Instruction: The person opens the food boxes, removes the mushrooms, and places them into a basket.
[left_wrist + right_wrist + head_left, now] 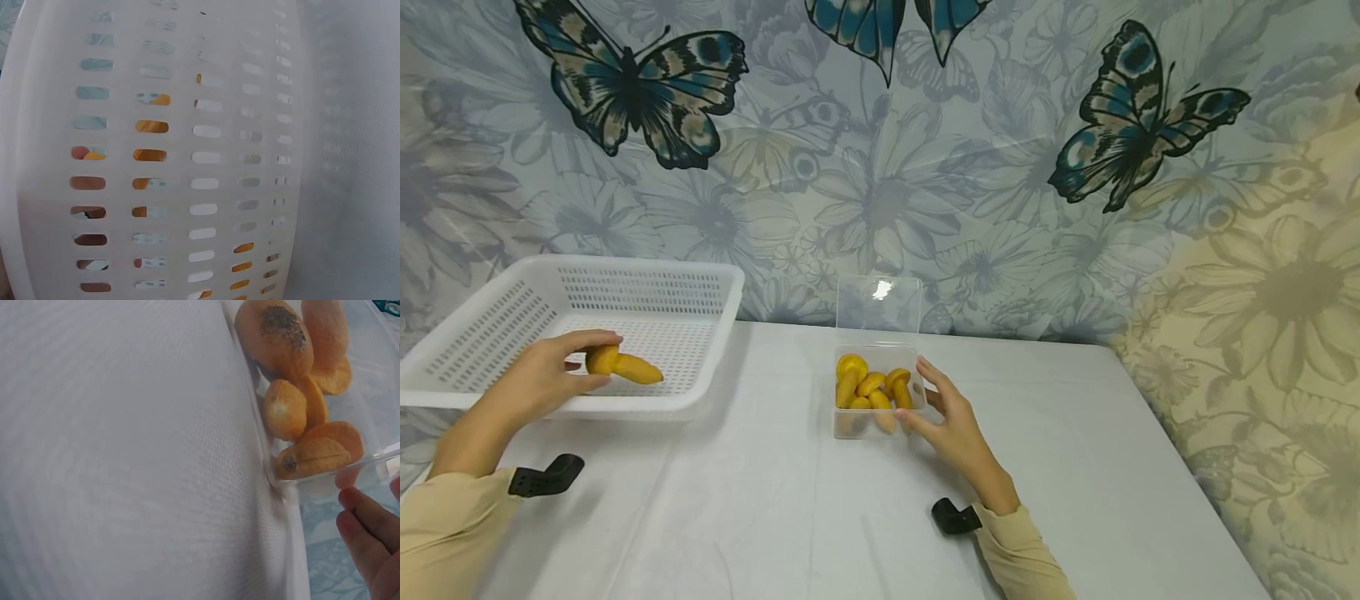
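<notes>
Seemingly inside the basket (647, 403), the left hand (550, 377) pinches a yellow mushroom (636, 368) at its fingertips

The table (760, 517) has a white, faintly creased surface. Directly on it sit a white, slotted basket (640, 406) at the left and, apart from it near the back edge, a clear box (848, 426) with its lid (868, 310) raised.

Open bench (782, 500) ran between the basket (625, 407) and the box (844, 423). The basket's raised rim barred the left, and the patterned backdrop (1000, 167) closed off the rear. The box could be entered from above; its upright lid (877, 304) stood behind, the right grip (953, 427) at its right side.
</notes>
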The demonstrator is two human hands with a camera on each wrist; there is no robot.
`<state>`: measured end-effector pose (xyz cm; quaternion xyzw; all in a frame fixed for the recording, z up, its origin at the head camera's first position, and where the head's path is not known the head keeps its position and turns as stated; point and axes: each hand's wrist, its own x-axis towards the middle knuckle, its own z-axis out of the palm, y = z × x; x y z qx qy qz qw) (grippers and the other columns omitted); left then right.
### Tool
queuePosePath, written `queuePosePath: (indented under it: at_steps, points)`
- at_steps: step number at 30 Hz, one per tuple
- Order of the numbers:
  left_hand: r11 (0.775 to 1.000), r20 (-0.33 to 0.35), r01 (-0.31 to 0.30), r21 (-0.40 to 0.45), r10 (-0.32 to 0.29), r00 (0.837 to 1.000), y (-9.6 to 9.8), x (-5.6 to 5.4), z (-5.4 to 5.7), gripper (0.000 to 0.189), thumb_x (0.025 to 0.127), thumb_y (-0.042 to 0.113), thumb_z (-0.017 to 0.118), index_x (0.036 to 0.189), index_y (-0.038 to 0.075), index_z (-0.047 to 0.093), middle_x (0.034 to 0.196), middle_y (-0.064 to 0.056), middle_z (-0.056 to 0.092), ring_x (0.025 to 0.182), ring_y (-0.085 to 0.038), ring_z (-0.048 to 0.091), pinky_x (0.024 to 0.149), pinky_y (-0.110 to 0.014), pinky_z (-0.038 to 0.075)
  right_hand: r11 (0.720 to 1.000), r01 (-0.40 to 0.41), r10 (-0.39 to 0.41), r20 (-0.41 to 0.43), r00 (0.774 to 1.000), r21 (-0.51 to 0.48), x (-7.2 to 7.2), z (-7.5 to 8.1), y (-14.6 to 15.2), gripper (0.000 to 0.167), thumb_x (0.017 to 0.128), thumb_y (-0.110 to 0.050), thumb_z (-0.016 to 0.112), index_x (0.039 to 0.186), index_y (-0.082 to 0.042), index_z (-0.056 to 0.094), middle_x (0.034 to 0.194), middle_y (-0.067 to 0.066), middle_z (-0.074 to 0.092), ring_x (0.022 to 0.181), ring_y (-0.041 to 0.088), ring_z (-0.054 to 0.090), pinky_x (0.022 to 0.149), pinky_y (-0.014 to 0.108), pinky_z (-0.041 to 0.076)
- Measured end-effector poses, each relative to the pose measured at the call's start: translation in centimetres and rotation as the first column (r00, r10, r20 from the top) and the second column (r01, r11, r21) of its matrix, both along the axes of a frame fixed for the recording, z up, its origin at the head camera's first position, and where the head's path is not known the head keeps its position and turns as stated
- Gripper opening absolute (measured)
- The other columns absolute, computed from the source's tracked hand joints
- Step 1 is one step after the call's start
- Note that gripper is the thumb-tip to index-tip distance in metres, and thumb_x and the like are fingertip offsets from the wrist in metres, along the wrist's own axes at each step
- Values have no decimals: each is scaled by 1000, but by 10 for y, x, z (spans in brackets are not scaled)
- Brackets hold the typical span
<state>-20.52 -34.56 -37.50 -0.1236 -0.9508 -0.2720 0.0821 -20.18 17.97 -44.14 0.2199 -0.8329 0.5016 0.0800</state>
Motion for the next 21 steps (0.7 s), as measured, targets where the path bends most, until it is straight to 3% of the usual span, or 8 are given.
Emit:
queuePosePath:
  at_steps: [3, 5, 8, 10, 11, 21]
  points:
    - [1000, 36, -2, -24, 3, 999, 1, -1, 3, 51, 78, 3, 80, 126, 0, 64, 122, -28, 65, 91, 28, 33, 74, -13, 54, 1000, 0, 0, -5, 1000, -2, 0, 0, 0, 80, 85, -10, 77, 152, -5, 34, 160, 21, 28, 128, 44, 54, 105, 46, 48]
    - [999, 83, -1, -41, 4, 997, 1, -2, 4, 50, 79, 4, 79, 126, -1, 63, 120, -28, 65, 94, 16, 46, 79, -28, 59, 1000, -2, 2, -7, 1000, 0, -1, -1, 0, 79, 86, -9, 77, 152, -4, 34, 160, 22, 28, 128, 43, 55, 105, 45, 48]
    - [998, 172, 0, -66, 12, 985, 0, -4, 7, 52, 81, 8, 77, 128, -1, 60, 121, -30, 62, 103, -23, 63, 84, -53, 55, 1000, -2, 3, -15, 1000, 7, -1, -2, 1, 79, 86, -9, 76, 152, -4, 34, 160, 22, 28, 128, 43, 55, 104, 45, 48]
    - [997, 223, 6, -75, 11, 975, -1, -6, 9, 53, 82, 9, 77, 130, -2, 58, 122, -33, 59, 110, -49, 56, 84, -59, 52, 1000, -3, 3, -14, 1000, 4, -1, -2, 1, 78, 86, -9, 76, 152, -4, 34, 160, 22, 28, 128, 43, 55, 104, 46, 48]
    - [997, 241, 10, -77, 9, 971, -1, -7, 9, 54, 82, 9, 76, 130, -3, 57, 124, -35, 58, 114, -55, 52, 84, -61, 51, 1000, -3, 3, -14, 1000, 4, -1, -2, 1, 78, 86, -9, 76, 152, -4, 35, 160, 22, 28, 128, 43, 55, 105, 46, 48]
    - [996, 305, 25, -84, 2, 952, 0, -5, 9, 54, 86, 20, 75, 133, -1, 57, 131, -40, 53, 118, -61, 50, 85, -62, 51, 1000, 1, -1, -7, 1000, 2, -1, 0, 0, 78, 86, -9, 76, 152, -5, 35, 160, 21, 28, 128, 44, 54, 105, 48, 48]
